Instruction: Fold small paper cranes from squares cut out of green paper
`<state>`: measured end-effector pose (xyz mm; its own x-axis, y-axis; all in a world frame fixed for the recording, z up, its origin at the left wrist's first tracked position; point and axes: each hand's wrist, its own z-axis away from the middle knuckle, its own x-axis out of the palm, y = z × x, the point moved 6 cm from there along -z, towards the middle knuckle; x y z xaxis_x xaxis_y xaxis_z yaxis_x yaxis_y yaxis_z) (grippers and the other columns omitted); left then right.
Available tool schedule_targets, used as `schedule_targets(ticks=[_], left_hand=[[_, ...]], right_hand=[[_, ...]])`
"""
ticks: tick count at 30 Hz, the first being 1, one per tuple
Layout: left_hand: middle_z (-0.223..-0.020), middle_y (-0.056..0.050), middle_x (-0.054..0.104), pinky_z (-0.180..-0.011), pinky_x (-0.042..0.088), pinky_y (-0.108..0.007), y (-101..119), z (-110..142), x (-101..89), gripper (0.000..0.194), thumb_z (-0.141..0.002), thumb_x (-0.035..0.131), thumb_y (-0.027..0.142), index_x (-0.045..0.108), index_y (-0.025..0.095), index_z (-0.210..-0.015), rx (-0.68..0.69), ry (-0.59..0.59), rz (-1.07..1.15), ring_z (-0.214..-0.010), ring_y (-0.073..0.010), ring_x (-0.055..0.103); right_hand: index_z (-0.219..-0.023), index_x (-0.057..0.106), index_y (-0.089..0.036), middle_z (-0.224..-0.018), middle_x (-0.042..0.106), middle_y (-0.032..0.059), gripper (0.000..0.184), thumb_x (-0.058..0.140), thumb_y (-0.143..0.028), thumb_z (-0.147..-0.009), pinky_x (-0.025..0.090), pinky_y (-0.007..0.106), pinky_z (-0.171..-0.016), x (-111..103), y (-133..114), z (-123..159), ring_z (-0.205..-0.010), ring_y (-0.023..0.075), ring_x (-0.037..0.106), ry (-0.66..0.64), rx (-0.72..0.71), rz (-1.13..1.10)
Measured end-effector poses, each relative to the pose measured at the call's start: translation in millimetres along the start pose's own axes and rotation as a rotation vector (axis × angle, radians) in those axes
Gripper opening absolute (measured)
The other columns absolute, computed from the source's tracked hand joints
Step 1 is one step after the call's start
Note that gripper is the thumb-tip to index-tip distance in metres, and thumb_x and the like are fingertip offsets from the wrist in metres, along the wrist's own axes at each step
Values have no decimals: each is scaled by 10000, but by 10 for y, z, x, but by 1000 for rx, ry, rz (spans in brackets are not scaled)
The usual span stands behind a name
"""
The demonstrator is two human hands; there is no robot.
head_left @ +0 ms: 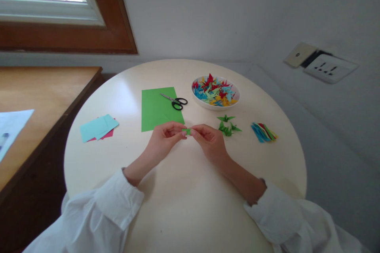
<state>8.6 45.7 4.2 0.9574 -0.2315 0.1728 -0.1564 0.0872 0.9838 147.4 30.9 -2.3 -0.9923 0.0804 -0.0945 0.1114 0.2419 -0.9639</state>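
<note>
A small folded piece of green paper (187, 131) is pinched between my left hand (164, 137) and my right hand (209, 139), just above the round cream table (184, 189). Both hands have fingers closed on it, meeting at the table's middle. Behind my left hand lies a green paper sheet (158, 108) with black-handled scissors (175, 101) resting on its far right corner. Right of my right hand sit a few folded green paper cranes (227, 125).
A white bowl (215, 104) full of colourful paper cranes stands at the back right. Coloured paper strips (264, 131) lie at the right. Light blue and pink squares (99, 127) lie at the left. A wooden desk (35, 102) adjoins the table's left; the wall has sockets (329, 68).
</note>
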Motion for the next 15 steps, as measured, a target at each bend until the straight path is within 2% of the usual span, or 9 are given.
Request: schedule_targets(ticks=[7, 15], left_hand=[[-613, 10, 662, -724, 499, -282, -121, 24, 28, 228, -565, 800, 233, 623, 143, -679, -132, 14, 242, -620, -114, 628], [-575, 30, 626, -683, 489, -224, -137, 61, 73, 255, -556, 811, 223, 573, 139, -599, -165, 3, 336, -611, -83, 612]], right_hand=[[-828, 683, -200, -835, 710, 44, 201, 646, -368, -722, 513, 277, -642, -5, -1, -1, -720, 148, 626, 0, 27, -83], [-760, 680, -192, -751, 697, 29, 153, 675, -323, -682, 503, 258, -584, -3, 9, -10, -634, 129, 601, 24, 49, -101]])
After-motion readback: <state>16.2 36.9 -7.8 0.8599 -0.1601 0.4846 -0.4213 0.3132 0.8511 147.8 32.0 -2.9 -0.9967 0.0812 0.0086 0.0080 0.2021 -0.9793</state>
